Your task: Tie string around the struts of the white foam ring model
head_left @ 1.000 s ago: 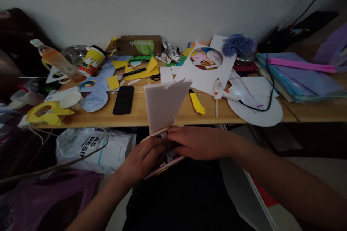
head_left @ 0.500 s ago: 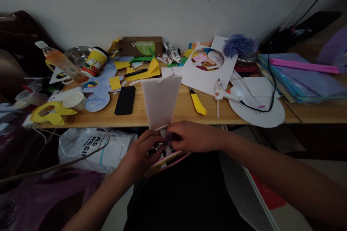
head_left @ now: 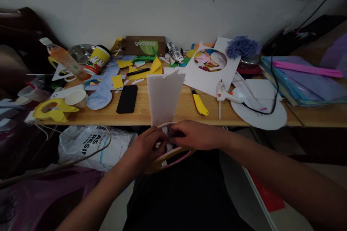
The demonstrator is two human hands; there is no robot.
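Observation:
Below the front edge of the wooden table (head_left: 141,113), both my hands meet over a round craft piece (head_left: 168,157) with a yellow and pink rim. My left hand (head_left: 148,148) grips its left side, fingers curled. My right hand (head_left: 189,135) pinches at its top, where a white sheet of card (head_left: 164,95) stands upright out of it. What lies between my fingertips is hidden.
On the table lie a black phone (head_left: 127,99), a yellow utility knife (head_left: 200,104), a white glue gun (head_left: 229,95) with a black cord, a white card with a round hole (head_left: 210,65), a yellow cup (head_left: 97,60), a bottle (head_left: 63,59) and coloured paper scraps. A white plastic bag (head_left: 89,144) sits under the table.
Both hands and the craft piece have risen slightly toward the table edge. The white card has turned from tilted to more upright.

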